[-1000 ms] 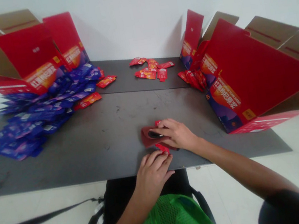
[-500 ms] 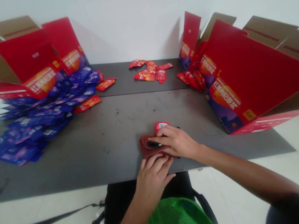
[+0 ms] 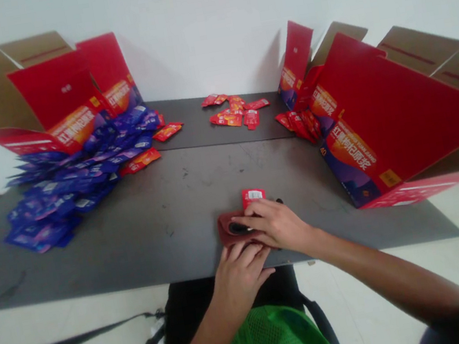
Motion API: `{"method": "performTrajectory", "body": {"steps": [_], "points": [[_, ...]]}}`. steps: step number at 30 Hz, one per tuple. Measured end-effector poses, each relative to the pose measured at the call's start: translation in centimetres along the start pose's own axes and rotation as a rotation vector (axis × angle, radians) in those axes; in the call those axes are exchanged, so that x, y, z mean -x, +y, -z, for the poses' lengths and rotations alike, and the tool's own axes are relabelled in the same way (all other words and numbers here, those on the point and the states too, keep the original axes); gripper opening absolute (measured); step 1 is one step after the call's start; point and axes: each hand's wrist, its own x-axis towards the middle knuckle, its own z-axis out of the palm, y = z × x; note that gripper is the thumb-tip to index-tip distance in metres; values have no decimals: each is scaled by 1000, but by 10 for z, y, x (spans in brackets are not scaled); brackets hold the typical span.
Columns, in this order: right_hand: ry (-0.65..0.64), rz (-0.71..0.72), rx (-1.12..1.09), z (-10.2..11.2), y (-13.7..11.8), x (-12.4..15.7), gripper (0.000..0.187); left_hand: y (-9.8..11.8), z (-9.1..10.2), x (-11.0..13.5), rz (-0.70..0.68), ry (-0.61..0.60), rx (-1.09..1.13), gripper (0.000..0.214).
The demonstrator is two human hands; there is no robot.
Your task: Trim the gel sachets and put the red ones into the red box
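Note:
A dark red pouch (image 3: 227,233) with a black opening lies near the front edge of the dark grey table (image 3: 153,220). My right hand (image 3: 276,224) rests on top of it, fingers curled over the opening. A red sauce packet (image 3: 253,195) sticks out just behind that hand. My left hand (image 3: 238,273) is at the table's front edge, its fingertips pressed against the near side of the pouch. What the fingers pinch, if anything, is hidden.
A heap of blue packets (image 3: 76,180) spills from an open red carton (image 3: 54,101) at the back left. Loose red packets (image 3: 235,113) lie at the back centre. A large open red carton (image 3: 379,117) stands at the right, with red packets (image 3: 300,122) at its mouth.
My left hand slid forward against the pouch, and the red packet it held a second ago is out of sight. A red packet now shows behind my right hand.

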Motion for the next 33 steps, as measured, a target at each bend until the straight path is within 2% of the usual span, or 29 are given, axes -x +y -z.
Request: {"method": "performTrajectory", "body": {"steps": [3, 5, 7, 9, 12, 14, 16, 18, 20, 22, 24, 28, 31, 33], "points": [[37, -93, 34, -8, 29, -11, 36, 0, 0, 0, -12, 18, 16, 49], [37, -161, 111, -4, 57, -27, 38, 0, 1, 1, -15, 34, 32, 51], [41, -203, 175, 5, 75, -39, 38, 0, 1, 0, -14, 49, 41, 53], [88, -216, 182, 14, 71, -41, 38, 0, 0, 0, -9, 52, 43, 53], [114, -154, 108, 17, 35, -26, 42, -1, -2, 1, -12, 42, 37, 50], [23, -69, 66, 11, 11, -13, 41, -2, -2, 2, -20, 41, 32, 50], [-37, -23, 27, 2, 4, -6, 38, -2, -3, 2, -28, 47, 32, 49], [-20, -57, 19, -5, 17, -10, 37, -2, -3, 3, -39, 50, 35, 48], [24, -149, 78, -5, 44, -19, 37, -2, -2, 3, -44, 48, 36, 48], [46, -232, 174, 4, 72, -30, 38, -2, 0, 3, -35, 36, 26, 48], [121, -295, 218, 16, 90, -35, 37, 0, 4, 3, -31, 22, 16, 48], [362, -364, 157, 32, 89, -28, 36, 5, 15, -3, -14, 21, 26, 43], [379, -362, 86, 30, 83, -19, 34, 11, 17, -16, 91, 96, -2, 37], [357, -358, 54, 28, 86, -15, 32, 14, 13, -27, 160, 134, -26, 45]]}}
